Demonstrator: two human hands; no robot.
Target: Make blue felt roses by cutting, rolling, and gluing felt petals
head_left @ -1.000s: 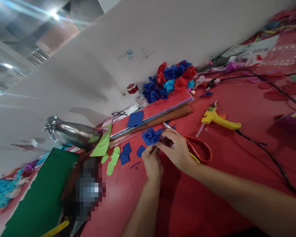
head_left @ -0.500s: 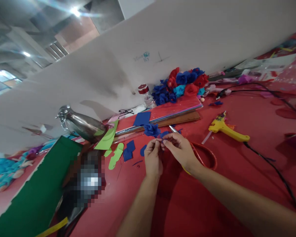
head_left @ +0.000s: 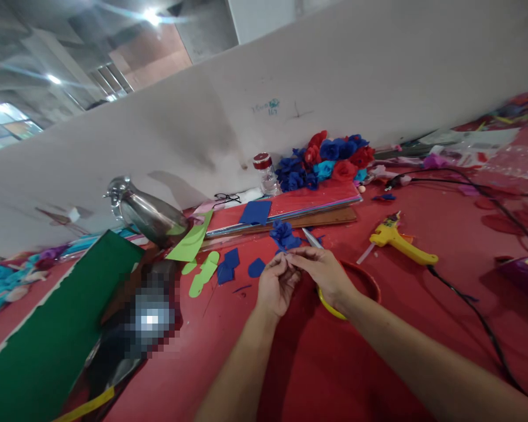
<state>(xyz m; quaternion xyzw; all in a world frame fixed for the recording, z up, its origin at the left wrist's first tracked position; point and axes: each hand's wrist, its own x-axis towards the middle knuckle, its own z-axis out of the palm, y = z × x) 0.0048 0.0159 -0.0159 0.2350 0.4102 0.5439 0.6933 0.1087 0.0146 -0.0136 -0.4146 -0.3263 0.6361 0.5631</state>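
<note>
A blue flower that looks like foam or paper stands just beyond my fingertips. My left hand is closed in a pinch at its base. My right hand pinches at the same spot, and the two sets of fingertips meet. Exactly what lies between the fingers is partly hidden. Under my right hand lie scissors, blade pointing away, with a yellow and red handle. Left of my hands are a cut blue petal, blue squares and light green cut pieces.
A yellow glue gun with a black cord lies at the right. Stacked sheets, a red-lidded jar and a heap of red and blue flowers line the wall. A metal jug and green board are at the left.
The blue flower has shifted right and now stands upright over my fingertips. My left hand has turned, showing more of its palm and curled fingers. The view has tilted slightly.
</note>
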